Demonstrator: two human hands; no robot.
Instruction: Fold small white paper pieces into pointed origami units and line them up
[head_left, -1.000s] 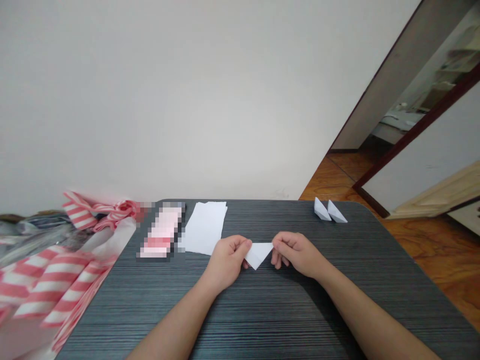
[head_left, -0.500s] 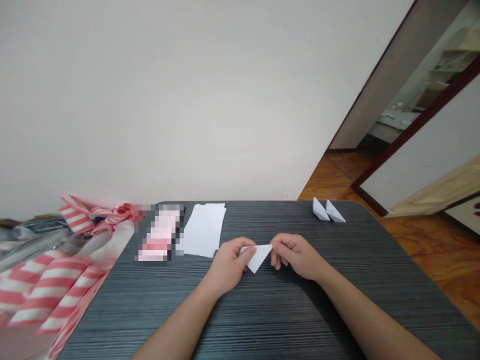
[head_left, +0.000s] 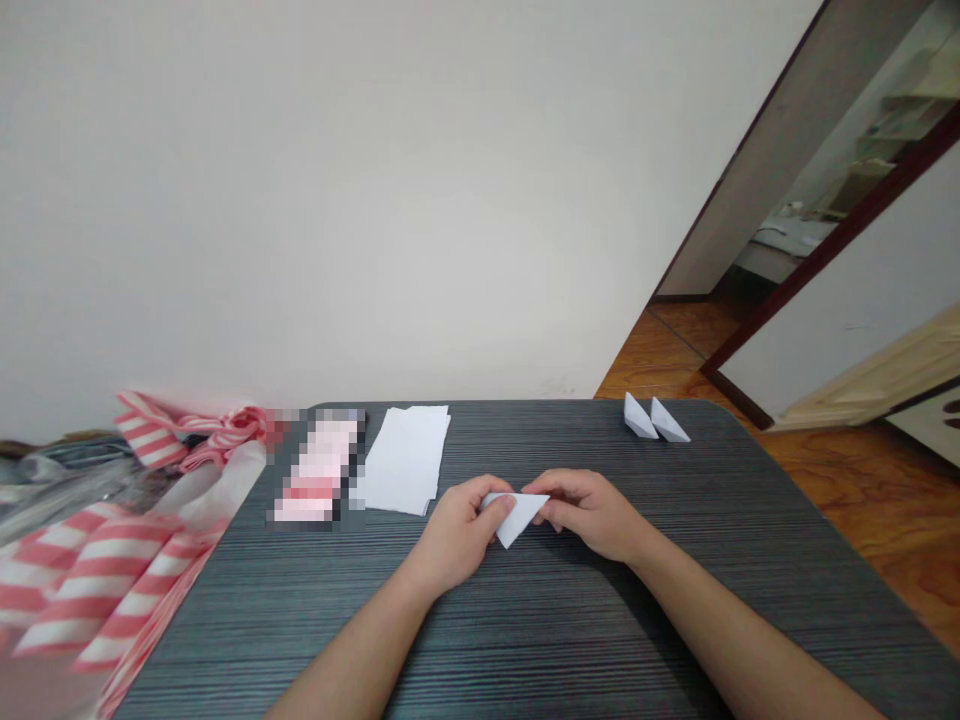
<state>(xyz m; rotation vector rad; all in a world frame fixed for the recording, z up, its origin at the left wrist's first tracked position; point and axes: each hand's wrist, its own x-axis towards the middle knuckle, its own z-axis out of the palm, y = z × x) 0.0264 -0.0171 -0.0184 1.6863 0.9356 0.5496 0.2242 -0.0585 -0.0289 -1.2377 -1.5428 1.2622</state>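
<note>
A small white folded paper triangle (head_left: 517,516) is held just above the dark striped table (head_left: 525,620), point down. My left hand (head_left: 461,530) pinches its left corner with thumb and fingers closed. My right hand (head_left: 589,515) pinches its right top edge, fingers curled together. The two hands nearly touch over the paper.
A stack of white paper sheets (head_left: 405,458) lies behind my left hand. Two folded white paper pieces (head_left: 652,420) stand at the table's far right corner. A blurred pink item (head_left: 319,470) sits left of the sheets. Red-and-white striped plastic bags (head_left: 112,560) crowd the left edge.
My right hand has slid left along the paper's top edge toward my left hand. The visible part of the triangle has grown smaller between the fingers.
</note>
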